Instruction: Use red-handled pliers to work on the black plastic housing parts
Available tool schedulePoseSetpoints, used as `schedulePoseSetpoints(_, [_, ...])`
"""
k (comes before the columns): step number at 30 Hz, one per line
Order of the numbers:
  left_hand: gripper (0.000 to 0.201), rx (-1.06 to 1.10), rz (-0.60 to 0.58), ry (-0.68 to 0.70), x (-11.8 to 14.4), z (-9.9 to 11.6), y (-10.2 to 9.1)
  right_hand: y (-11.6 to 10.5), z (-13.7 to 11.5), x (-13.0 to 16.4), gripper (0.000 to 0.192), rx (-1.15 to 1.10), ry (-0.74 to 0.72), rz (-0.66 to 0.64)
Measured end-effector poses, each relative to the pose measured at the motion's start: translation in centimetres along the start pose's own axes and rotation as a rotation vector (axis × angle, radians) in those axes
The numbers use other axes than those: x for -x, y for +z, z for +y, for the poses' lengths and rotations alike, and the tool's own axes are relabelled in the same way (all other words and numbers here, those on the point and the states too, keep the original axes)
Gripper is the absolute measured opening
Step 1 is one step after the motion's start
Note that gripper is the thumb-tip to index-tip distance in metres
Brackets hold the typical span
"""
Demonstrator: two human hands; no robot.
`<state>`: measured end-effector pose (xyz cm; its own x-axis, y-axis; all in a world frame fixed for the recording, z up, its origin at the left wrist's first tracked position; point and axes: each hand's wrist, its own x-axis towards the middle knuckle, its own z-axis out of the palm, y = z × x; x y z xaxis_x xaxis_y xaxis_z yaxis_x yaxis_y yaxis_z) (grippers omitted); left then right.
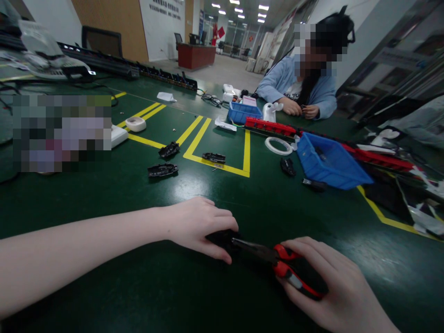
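Note:
My left hand [204,226] is closed around a small black plastic part [222,238], low over the green table; most of the part is hidden by the fingers. From the right, my right hand [333,277] grips the red and black handles of a pair of needle-nose pliers [280,261]. The tips of the pliers reach the black part beside my left thumb. Whether the jaws pinch it, I cannot tell. Beyond my left hand lie several similar black parts, among them one [163,170] at the left and one [214,158] inside a yellow-taped outline.
A blue bin [333,162] stands at the right, with black pieces [287,167] near it. Behind are a smaller blue bin [244,112], a red strip [270,126] and tape rolls [278,145], [135,123]. Across the table sits a person [298,88] handling something small.

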<state>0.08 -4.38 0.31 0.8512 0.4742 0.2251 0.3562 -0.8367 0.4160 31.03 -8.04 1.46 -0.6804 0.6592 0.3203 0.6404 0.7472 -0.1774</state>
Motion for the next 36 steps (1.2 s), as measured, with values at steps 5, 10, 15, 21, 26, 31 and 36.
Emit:
schedulePoseSetpoints(5, [0.044, -0.001, 0.008, -0.004, 0.02, 0.03, 0.04, -0.02, -0.19, -0.11, 0.038, -0.022, 0.018, -0.02])
schedulePoseSetpoints(10, [0.044, 0.013, 0.005, -0.015, -0.03, 0.15, -0.21, -0.05, -0.43, -0.21, 0.035, -0.038, 0.058, -0.014])
schedulePoseSetpoints(15, [0.042, 0.026, -0.006, -0.013, -0.01, 0.16, -0.33, -0.16, -0.29, -0.29, 0.036, -0.03, 0.043, -0.022])
schedulePoseSetpoints(21, [0.039, 0.03, 0.001, -0.012, 0.05, -0.06, -0.17, -0.15, -0.17, -0.28, 0.037, 0.0, 0.015, -0.014])
schedulePoseSetpoints(26, [0.042, 0.049, 0.002, -0.005, 0.05, -0.12, -0.14, -0.18, -0.23, -0.2, 0.037, 0.006, 0.012, -0.011])
schedulePoseSetpoints(31, [0.041, 0.043, 0.001, 0.008, -0.02, -0.21, -0.05, -0.15, -0.17, -0.23, 0.038, 0.009, 0.017, -0.025])
schedulePoseSetpoints(36, [0.042, 0.007, 0.006, 0.003, -0.04, -0.25, 0.05, 0.08, -0.62, -0.19, 0.034, -0.058, 0.084, -0.036])
